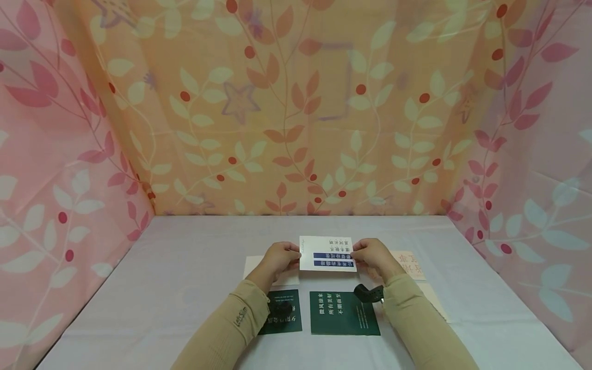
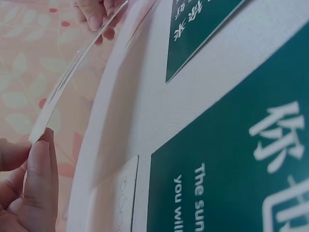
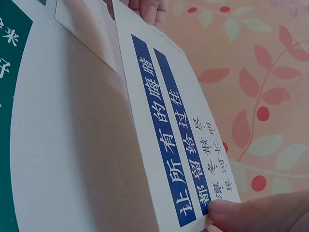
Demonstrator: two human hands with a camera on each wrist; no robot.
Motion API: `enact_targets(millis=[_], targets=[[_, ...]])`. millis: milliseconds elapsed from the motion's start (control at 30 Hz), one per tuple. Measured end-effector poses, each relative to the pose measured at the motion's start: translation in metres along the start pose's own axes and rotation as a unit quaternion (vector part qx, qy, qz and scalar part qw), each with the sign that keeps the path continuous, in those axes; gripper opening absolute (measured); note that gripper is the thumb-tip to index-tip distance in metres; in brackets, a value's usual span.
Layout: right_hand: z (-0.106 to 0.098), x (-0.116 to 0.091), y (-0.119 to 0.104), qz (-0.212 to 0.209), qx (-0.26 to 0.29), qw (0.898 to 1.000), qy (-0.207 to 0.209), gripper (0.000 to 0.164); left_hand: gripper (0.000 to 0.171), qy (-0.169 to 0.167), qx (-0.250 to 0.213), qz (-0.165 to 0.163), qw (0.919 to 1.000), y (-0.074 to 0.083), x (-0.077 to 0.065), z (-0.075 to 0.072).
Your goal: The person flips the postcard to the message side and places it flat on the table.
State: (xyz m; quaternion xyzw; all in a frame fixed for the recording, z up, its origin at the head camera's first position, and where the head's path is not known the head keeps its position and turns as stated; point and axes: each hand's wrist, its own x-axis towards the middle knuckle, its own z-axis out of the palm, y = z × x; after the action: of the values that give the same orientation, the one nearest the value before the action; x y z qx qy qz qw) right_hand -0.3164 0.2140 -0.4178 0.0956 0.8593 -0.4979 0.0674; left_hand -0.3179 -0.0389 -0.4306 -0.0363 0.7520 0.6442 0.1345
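Both hands hold up a white card (image 1: 326,261) with blue bands and printed characters, above the table. My left hand (image 1: 279,261) pinches its left edge between thumb and fingers. At the opposite edge my right hand (image 1: 375,258) pinches it, the thumb on the printed face in the right wrist view. In the left wrist view the card (image 2: 67,79) shows nearly edge-on and slightly bowed. Below it lie two dark green cards with white characters, a right one (image 1: 344,313) and a left one (image 1: 293,303) partly covered by my left wrist.
A white card (image 1: 252,263) lies behind my left hand. On the right, a card with orange characters (image 1: 409,264) and a cream card (image 1: 432,298) are partly hidden by my right arm. Patterned cloth walls (image 1: 296,154) enclose the white table (image 1: 162,277) at the back and sides.
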Motion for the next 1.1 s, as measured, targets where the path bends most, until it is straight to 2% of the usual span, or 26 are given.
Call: enact_targets(millis=[667, 1100], targets=[[-0.0041, -0.0038, -0.0027, 0.008, 0.018, 1.0, -0.002, 0.009, 0.008, -0.001, 0.013, 0.002, 0.9999, -0.0014, -0.0003, -0.0024], [-0.0068, -0.0031, 0.0018, -0.017, 0.041, 0.999, -0.017, 0.007, 0.01, 0.016, 0.018, 0.013, 0.9996, -0.0016, -0.0009, -0.0035]])
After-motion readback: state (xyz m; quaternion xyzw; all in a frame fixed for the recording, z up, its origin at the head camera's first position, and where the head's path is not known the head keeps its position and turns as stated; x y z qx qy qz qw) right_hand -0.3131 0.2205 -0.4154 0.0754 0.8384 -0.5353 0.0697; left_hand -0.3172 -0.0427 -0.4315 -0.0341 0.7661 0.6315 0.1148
